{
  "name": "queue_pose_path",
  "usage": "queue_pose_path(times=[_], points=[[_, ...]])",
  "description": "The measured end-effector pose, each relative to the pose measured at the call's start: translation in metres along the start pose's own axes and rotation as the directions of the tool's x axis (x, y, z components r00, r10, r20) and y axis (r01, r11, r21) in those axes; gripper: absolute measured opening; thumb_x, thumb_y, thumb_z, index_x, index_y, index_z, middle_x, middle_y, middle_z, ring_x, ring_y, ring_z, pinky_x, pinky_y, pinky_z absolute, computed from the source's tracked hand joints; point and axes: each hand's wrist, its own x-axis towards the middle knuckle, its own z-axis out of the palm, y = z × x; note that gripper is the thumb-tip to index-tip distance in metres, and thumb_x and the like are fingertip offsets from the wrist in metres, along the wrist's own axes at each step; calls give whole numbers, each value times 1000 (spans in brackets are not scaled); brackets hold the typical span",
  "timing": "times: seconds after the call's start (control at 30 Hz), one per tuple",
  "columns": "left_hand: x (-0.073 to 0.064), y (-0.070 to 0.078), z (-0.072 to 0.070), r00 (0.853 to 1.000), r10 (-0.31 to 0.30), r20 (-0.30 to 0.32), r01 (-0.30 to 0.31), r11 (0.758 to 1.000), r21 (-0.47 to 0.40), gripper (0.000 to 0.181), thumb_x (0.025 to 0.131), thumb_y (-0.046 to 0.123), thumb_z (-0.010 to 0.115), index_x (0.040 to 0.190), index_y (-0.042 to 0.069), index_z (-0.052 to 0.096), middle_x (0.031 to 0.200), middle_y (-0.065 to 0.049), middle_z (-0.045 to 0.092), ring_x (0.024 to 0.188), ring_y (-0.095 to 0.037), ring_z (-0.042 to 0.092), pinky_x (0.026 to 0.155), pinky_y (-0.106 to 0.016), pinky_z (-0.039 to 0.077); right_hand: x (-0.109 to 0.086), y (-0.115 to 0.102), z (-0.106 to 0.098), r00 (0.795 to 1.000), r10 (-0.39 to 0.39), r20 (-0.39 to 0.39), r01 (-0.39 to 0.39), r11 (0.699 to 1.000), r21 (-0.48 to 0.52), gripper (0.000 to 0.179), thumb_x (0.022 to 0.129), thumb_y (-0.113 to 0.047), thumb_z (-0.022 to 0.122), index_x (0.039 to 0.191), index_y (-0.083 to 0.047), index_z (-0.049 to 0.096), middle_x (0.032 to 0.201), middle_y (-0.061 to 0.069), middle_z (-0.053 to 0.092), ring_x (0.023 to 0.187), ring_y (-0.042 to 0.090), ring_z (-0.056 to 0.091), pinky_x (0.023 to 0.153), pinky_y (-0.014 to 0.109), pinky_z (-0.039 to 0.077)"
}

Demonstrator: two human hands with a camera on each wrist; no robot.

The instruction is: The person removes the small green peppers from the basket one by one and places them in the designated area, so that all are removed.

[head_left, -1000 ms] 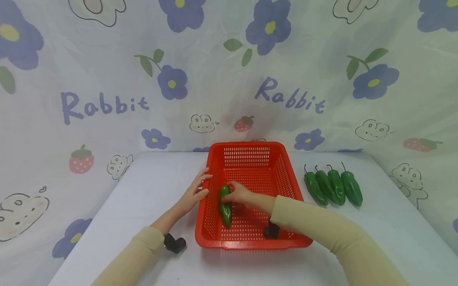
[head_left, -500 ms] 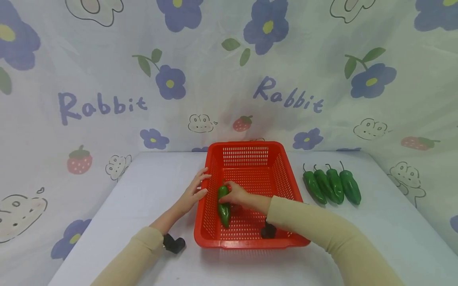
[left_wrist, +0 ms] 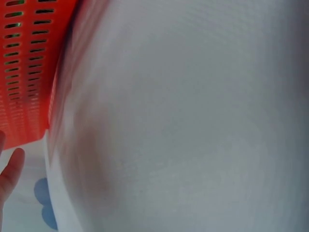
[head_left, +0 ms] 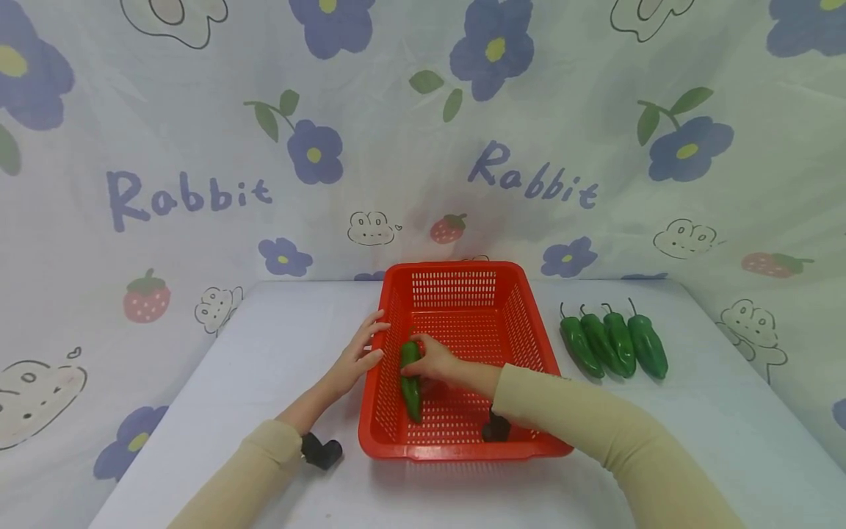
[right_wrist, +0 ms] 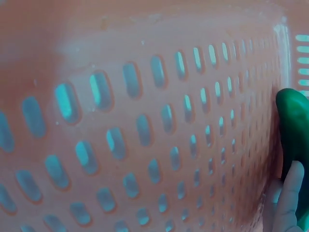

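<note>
Inside a red plastic basket (head_left: 463, 450), my right hand (head_left: 435, 360) grips a long green chili pepper (head_left: 411, 400) near its stem end. The pepper lies lengthwise along the basket's left wall, tip toward me. In the right wrist view, fingers (right_wrist: 289, 195) lie against the smooth green pepper (right_wrist: 294, 125), beside the slotted wall. My left hand (head_left: 349, 365) rests with relaxed, spread fingers at the outside of the basket's left rim. The left wrist view catches only a fingertip (left_wrist: 13, 166) near the red basket wall (left_wrist: 24, 116).
Several more green chili peppers (head_left: 615, 345) lie side by side on the white table (head_left: 297, 323), right of the basket, stems pointing away. A patterned cloth (head_left: 410, 169) hangs behind the table. Black wrist devices (head_left: 322, 450) sit at both wrists.
The pepper in my right hand has shifted slightly left, closer to the basket's left wall. My left hand keeps its place at the rim.
</note>
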Motion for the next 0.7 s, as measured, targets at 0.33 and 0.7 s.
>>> queue_pose_path(times=[0.33,0.7], points=[[-2,-2,-1,1000,2,0,-2,1000,2,47,89,12,44,135,4,34,152,-11,8,117,-38,39,87,-45,46,0,-3,-2,1000,10,18,-11,999,46,64,78,-5,69,133,-7,36,108,19,52,84,30,63,59,39,54],[-3,-1,-1,1000,-3,0,3,1000,-6,49,89,12,45,136,5,33,153,-8,8,119,-37,38,88,-45,46,0,-9,-10,1000,-7,23,5,996,89,63,79,-7,68,133,-8,36,109,20,52,87,30,63,67,43,53]])
